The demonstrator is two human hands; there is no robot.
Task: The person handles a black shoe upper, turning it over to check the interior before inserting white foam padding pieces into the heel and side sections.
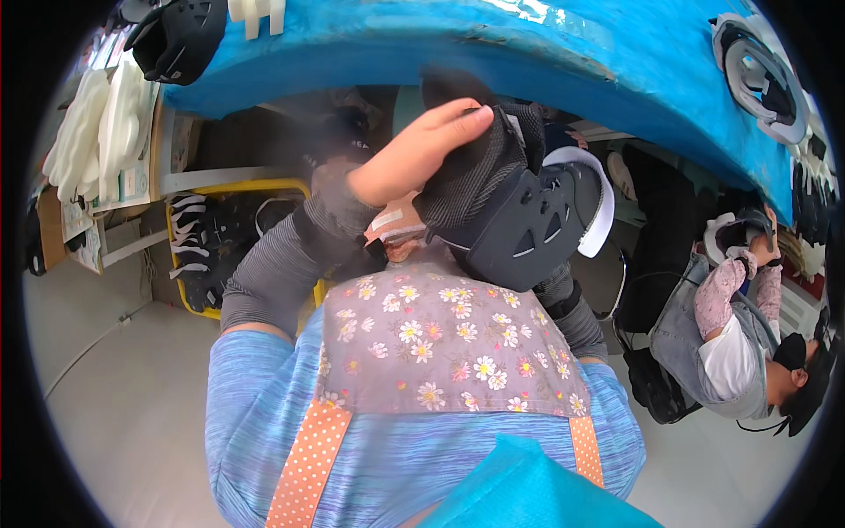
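Note:
In front of my apron [449, 343] a black boot shell [519, 224] with triangular vents, eyelets and a white band [601, 198] is held tilted. Dark ribbed mesh lining [480, 167] rises at its top. My left hand [418, 150] reaches in from the left and is closed on the edge of this mesh, with the thumb lying along it; the other fingertips are mostly hidden. From the right my right forearm [570, 308] runs behind the boot, which hides the right hand's fingers. A skin-toned patch with a pale strip [396, 220] shows below my left wrist, too unclear to identify.
A blue-covered table [528, 62] curves across the top, bearing a black shell [180, 40] and a grey-white one [761, 79]. White foot-shaped forms [106, 132] stand left. A yellow crate [211, 312] holds black pieces with white straps. At right a co-worker [735, 352] sits handling a similar piece.

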